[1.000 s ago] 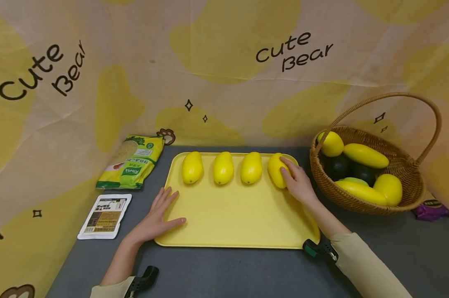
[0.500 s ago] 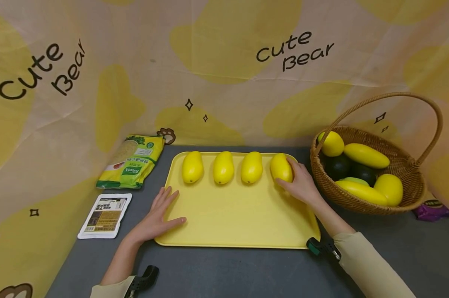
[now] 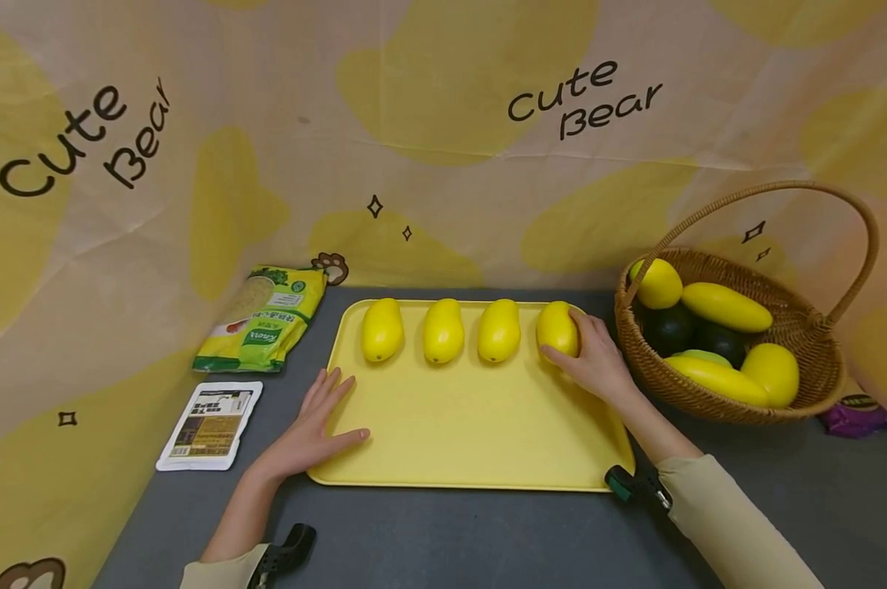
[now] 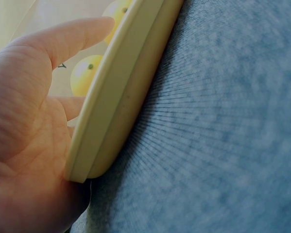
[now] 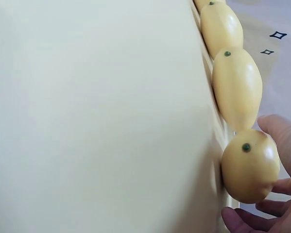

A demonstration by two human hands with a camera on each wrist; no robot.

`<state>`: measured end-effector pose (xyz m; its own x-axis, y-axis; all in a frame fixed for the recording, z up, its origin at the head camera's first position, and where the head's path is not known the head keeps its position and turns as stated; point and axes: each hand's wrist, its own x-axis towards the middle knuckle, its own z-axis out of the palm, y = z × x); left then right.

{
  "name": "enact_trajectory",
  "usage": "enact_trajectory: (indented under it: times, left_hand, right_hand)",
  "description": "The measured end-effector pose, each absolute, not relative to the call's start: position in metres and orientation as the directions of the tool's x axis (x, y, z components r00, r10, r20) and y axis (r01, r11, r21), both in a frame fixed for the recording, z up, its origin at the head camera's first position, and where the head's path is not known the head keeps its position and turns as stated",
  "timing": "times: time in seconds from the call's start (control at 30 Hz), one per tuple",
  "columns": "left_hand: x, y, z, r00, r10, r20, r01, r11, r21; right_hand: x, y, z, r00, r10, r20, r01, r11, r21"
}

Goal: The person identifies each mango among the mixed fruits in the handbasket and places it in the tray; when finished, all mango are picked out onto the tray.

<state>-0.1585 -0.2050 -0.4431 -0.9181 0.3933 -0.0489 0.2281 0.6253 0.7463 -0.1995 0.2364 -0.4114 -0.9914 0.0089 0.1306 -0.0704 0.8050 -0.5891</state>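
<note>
A yellow tray [image 3: 443, 425] lies on the dark table, with a row of yellow toy mangoes along its far edge. My right hand [image 3: 598, 356] curves round the rightmost mango [image 3: 557, 327]; its thumb lies at the near end and a finger along the right side. In the right wrist view, that mango [image 5: 249, 167] shows a green stem dot, with fingers beside and behind it. My left hand [image 3: 313, 429] spreads over the tray's left edge, thumb pointing inward; in the left wrist view the tray rim [image 4: 121, 92] crosses in front of the palm.
A wicker basket [image 3: 826, 384] with a tall handle holds yellow and dark green toy fruit at right. Beside it lies a purple packet [image 3: 856, 415]. A Knorr bag [image 3: 263, 319] and a white-edged packet [image 3: 209, 425] sit left of the tray. A printed cloth hangs behind.
The rightmost mango has shifted slightly right and looks straighter. My right hand moved from its top to its right side, with the thumb at the near end. The left hand stayed put.
</note>
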Motion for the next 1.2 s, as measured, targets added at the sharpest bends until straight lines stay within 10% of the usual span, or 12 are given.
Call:
enact_trajectory:
  times: [1.2]
  left_hand:
    - [-0.159,-0.203,-0.441,-0.916,0.398,-0.044,0.24,0.634,0.736]
  right_hand:
    - [-0.136,0.237,-0.333,-0.901,-0.213,0.378,-0.37,0.832,-0.413]
